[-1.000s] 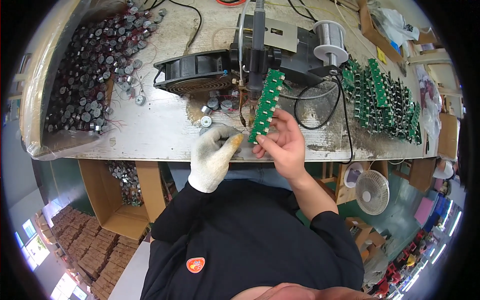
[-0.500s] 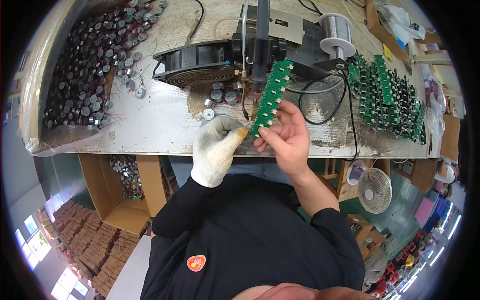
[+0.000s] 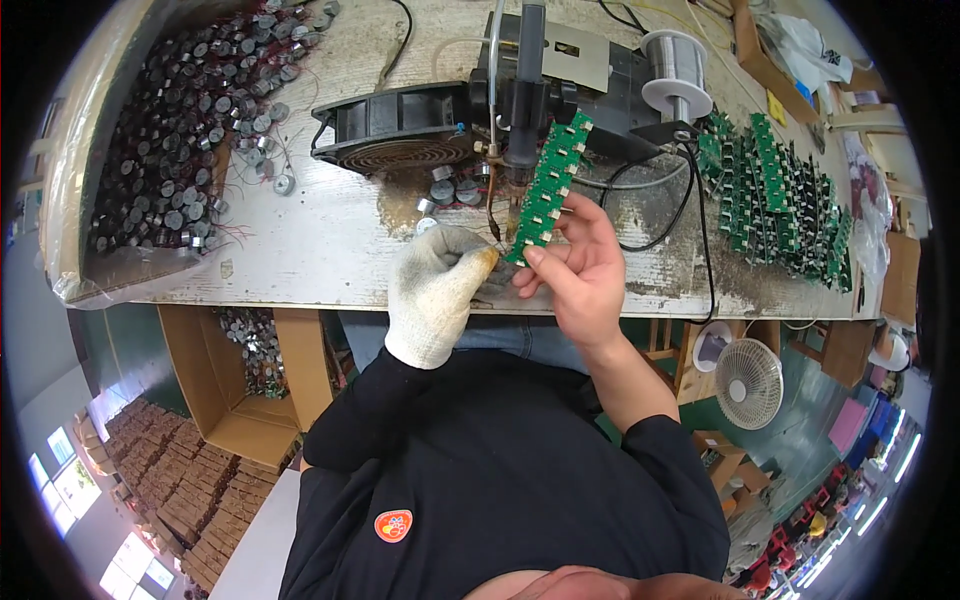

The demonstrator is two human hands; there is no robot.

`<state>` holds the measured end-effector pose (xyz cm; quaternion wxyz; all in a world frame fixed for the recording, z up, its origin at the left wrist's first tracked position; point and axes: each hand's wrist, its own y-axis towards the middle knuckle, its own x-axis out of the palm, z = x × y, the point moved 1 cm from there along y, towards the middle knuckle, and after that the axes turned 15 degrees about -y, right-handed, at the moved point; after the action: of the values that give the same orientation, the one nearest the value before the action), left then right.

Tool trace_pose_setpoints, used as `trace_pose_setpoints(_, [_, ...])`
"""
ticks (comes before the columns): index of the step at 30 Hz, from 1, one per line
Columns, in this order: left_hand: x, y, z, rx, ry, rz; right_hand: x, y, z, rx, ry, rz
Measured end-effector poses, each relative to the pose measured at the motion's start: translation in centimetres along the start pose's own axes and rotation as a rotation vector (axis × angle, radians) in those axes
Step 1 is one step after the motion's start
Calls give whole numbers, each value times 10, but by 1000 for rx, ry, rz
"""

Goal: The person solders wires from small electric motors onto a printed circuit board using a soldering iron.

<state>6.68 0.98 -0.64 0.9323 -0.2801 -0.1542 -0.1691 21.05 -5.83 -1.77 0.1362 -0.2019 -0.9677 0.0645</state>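
Observation:
My right hand [image 3: 580, 270], bare, grips the lower end of a long green circuit board strip [image 3: 548, 187] that slants up to the right. My left hand [image 3: 440, 285] wears a white knit glove and pinches a small part at the strip's lower left edge, close to the tip of a soldering tool [image 3: 522, 100] that hangs down from a dark machine. Several small round metal parts [image 3: 452, 190] lie on the bench just beyond my fingers.
A black fan [image 3: 395, 125] lies flat on the stained workbench [image 3: 300, 240]. A large pile of grey cylindrical parts [image 3: 170, 150] fills the left side. A solder spool [image 3: 676, 75] and rows of green boards [image 3: 775, 200] sit at right. Open cardboard boxes [image 3: 240, 380] stand below the bench; a small white fan [image 3: 748, 380] is at lower right.
Both hands and the green strip have stayed at the soldering tip with only slight shifts; the view has tilted a little.

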Motion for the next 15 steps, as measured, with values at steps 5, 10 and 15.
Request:
trace_pose_setpoints(5, [2, -2, 0, 15, -18, -3, 0, 0, 0, -9, -1, -5])
trace_pose_setpoints(10, [1, -2, -6, 46, 11, 10, -1, -2, 6, -20, -20, 22])
trace_pose_setpoints(15, [-1, -2, -9, 47, 11, 0, -2, -4, 6, -23, -21, 31])
